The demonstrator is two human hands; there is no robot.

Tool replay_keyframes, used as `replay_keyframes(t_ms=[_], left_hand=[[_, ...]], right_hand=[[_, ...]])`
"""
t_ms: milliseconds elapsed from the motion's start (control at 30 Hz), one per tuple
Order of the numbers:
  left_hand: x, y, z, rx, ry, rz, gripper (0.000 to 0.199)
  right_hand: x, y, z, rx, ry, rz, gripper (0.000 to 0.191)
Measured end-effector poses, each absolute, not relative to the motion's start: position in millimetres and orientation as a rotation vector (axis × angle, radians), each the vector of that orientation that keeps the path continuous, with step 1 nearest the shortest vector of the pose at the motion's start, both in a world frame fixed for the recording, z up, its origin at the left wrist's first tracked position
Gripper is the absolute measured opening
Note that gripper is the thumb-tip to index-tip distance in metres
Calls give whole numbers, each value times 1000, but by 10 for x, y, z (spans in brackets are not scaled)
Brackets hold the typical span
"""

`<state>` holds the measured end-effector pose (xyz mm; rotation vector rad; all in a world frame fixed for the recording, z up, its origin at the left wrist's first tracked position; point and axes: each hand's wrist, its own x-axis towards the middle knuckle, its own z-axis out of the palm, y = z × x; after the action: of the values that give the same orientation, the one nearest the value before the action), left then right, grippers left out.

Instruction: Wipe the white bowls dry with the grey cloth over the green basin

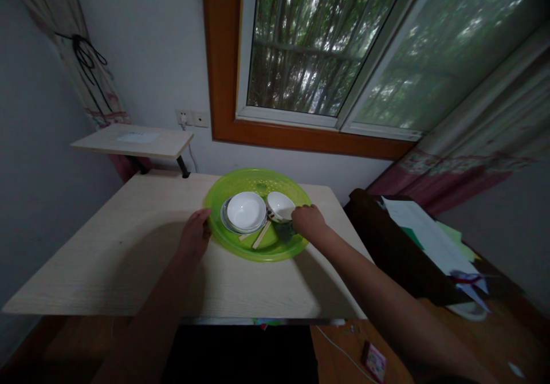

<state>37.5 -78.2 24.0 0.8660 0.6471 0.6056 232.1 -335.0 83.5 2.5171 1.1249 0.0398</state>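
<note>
A round, translucent green plastic basin point(258, 175) rests on the desk. In its middle, a white bowl point(246, 211) is stacked in a rimmed dish point(224, 219). To the right, a second white bowl point(280, 205) with a patterned outside leans tilted. Light wooden chopsticks point(261, 235) lie in front of the bowls. My left hand point(196, 234) is closed on the basin's left rim. My right hand point(308, 221) is closed in a fist over the basin's right side, beside the tilted bowl. A dark green object point(284, 230) shows near its fingertips; what the fingers hold is hidden.
The pale wooden desk point(141, 258) carries a small raised shelf point(133, 140) at back left. A window point(318, 46) and wall sockets point(192, 118) are behind. A dark brown piece of furniture with papers point(421, 229) stands right. A small box point(374, 361) lies on the floor.
</note>
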Motion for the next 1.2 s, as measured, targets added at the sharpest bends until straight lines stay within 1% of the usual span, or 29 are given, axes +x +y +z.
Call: replay_keyframes(t_ms=[167,333,467,567,700,967,1200], left_hand=[[261,-1028,177,942,737,691,34],[63,-1413,85,1074,693,559,37],[32,-1523,102,991,597,503,39],[65,-1485,141,890,553,489,40],[121,-1364,174,890,589,511,34],[241,-998,244,966,654,472,36],[372,-690,252,1152,586,427,22]], right_hand=[[2336,-3351,813,2524,1134,17,28],[2362,-3338,789,2529,1121,5,27],[2370,-3344,784,2532,1112,9,27],[2362,-3350,792,2533,1111,18,26],[2336,-3348,821,2526,1115,15,26],[2285,-3345,909,2516,1110,26,27],[2196,-3376,951,2521,1205,120,29]])
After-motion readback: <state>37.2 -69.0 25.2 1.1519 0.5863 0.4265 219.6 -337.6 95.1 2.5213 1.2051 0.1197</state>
